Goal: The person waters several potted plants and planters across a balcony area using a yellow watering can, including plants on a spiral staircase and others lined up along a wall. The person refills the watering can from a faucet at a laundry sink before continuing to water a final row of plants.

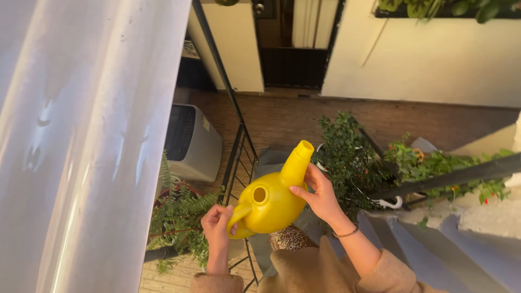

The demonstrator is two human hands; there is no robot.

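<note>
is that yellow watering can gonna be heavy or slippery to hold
Probably light: the yellow watering can looks like thin moulded plastic. Its glossy surface may be slippery, though the left hand has the handle and the right hand steadies the body.

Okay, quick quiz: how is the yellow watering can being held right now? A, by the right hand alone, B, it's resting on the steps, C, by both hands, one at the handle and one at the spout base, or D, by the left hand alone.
C: the left hand grips the handle of the yellow watering can, while the right hand steadies its body below the spout.
</note>
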